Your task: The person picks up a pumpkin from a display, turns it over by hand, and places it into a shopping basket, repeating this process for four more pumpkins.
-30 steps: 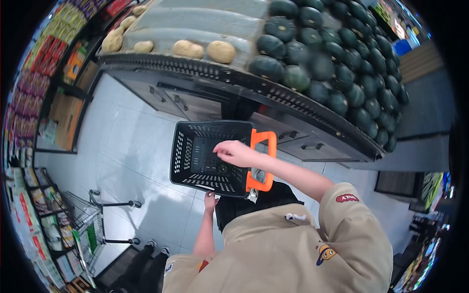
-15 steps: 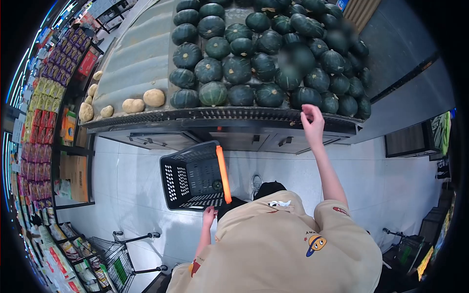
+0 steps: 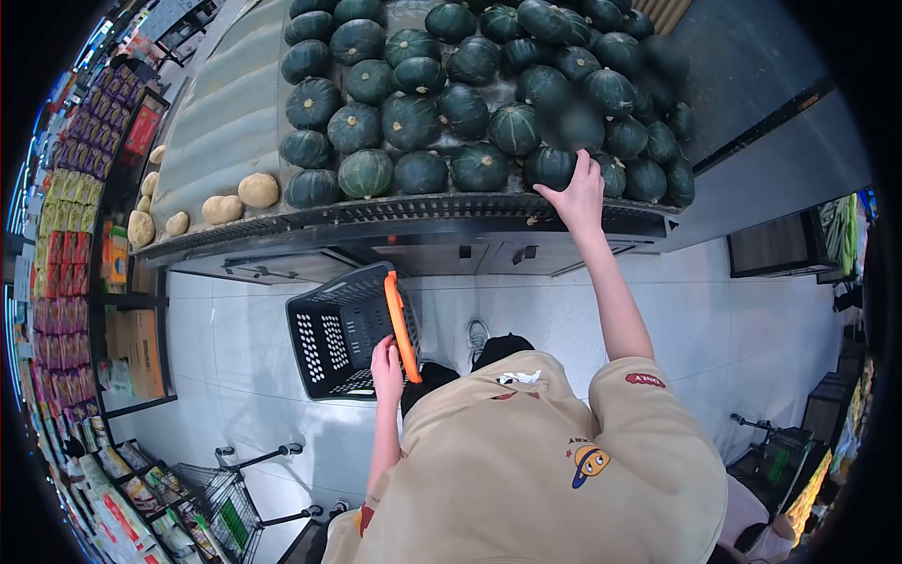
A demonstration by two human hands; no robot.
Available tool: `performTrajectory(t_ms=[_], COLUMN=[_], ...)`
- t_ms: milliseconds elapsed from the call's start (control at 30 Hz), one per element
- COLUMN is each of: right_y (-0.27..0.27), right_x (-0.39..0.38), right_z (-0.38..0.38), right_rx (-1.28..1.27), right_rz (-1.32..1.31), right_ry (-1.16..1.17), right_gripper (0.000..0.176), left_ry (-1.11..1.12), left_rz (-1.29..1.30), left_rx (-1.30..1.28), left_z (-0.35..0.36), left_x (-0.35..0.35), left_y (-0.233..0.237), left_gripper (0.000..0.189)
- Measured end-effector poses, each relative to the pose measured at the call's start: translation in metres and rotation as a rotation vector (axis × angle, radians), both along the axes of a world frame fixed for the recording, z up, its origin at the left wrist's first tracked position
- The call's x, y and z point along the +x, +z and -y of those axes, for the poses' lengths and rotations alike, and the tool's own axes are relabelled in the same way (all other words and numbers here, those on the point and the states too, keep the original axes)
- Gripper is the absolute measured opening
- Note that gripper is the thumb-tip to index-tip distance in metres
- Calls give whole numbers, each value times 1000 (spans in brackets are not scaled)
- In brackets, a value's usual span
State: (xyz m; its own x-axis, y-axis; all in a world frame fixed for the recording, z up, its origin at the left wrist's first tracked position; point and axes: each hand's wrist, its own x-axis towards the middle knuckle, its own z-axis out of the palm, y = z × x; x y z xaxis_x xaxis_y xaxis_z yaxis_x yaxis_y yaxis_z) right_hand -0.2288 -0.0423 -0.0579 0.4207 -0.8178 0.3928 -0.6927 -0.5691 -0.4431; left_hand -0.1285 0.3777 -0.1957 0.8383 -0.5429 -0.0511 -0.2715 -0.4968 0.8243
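My right hand (image 3: 575,195) reaches to the front row of dark green pumpkins on the sloped display. Its thumb and fingers are spread against the near right side of one pumpkin (image 3: 549,168), which rests among the others. My left hand (image 3: 385,366) is at the near side of a dark grey shopping basket (image 3: 315,331), close beside its orange handle (image 3: 401,324). The left fingers look extended and loosely apart, not wrapped round the handle. Part of the basket's inside is hidden behind that hand.
Several pale potatoes (image 3: 258,190) lie along the front left of the display (image 3: 221,113). Cabinet doors (image 3: 432,258) form its base. Packaged goods (image 3: 66,249) fill shelves at left. A wire shopping cart (image 3: 221,503) stands at lower left, a green-leaved vegetable stand (image 3: 839,235) at right.
My right hand has moved up onto the pumpkin, and its fingers have spread. My left hand has risen from below the basket to beside the handle. The whole view has shifted.
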Motion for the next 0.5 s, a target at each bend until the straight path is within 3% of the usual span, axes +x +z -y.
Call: performTrajectory(t_ms=[100,500], right_y=[0,0], right_x=[-2,-8], right_z=[2,10], right_rx=[-27,-66], right_rz=[5,123], right_ry=[20,113], right_gripper=[86,80], left_ry=[-15,-86], left_rz=[-88,54], left_rx=[-24,-106], left_z=[20,55], left_x=[-1,17], left_y=[38,76], left_gripper=[26,31])
